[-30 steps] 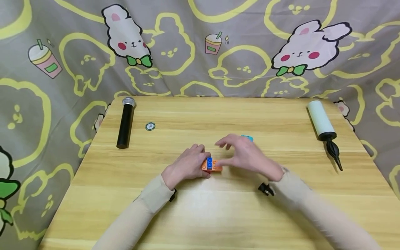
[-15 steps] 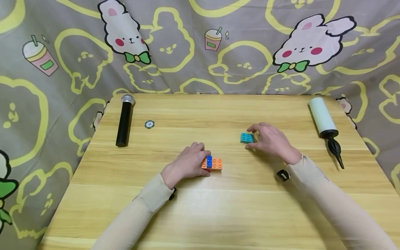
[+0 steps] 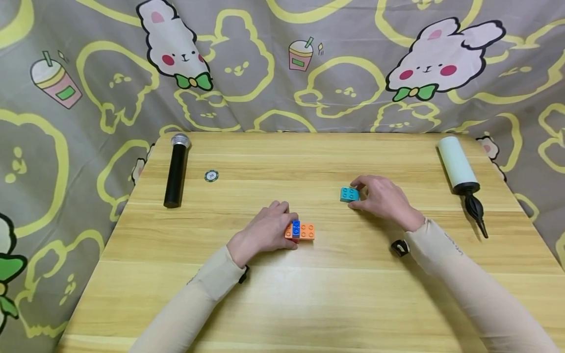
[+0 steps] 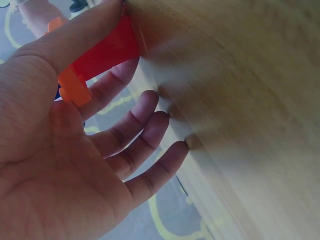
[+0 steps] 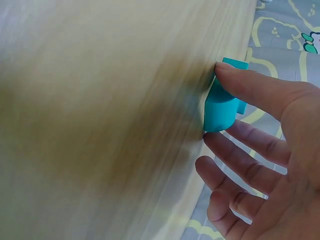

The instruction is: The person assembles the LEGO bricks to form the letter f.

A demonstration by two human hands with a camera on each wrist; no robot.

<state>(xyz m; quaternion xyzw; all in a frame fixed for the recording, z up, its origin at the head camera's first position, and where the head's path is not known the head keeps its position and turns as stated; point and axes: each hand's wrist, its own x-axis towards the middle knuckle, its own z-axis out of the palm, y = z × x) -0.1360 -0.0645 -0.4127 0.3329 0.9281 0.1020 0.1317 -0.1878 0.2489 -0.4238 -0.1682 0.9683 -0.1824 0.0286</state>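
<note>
Near the table's middle, my left hand (image 3: pixel 264 229) pinches a small stack of toy building bricks by its left end. An orange brick (image 3: pixel 308 232) lies across it, with a narrow blue brick (image 3: pixel 296 229) on top. Underneath is a red brick (image 4: pixel 111 49), seen in the left wrist view between thumb and index finger; the other fingertips touch the table. Farther back and to the right, my right hand (image 3: pixel 381 198) has thumb and fingers on opposite sides of a teal brick (image 3: pixel 347 194), pinching its right end. This brick (image 5: pixel 220 115) stands on the table, studs upward in the head view.
A black microphone (image 3: pixel 175 174) with a silver head lies at the back left, beside a round poker chip (image 3: pixel 211 175). Toward the back right lies a pale hand pump (image 3: pixel 457 164) with a black nozzle. Patterned cloth (image 3: pixel 247 113) hangs behind the wooden table (image 3: pixel 282 304).
My right hand has gone from beside the orange brick back and right to the teal brick, and its fingers have closed on it. My left hand keeps holding the stack in place.
</note>
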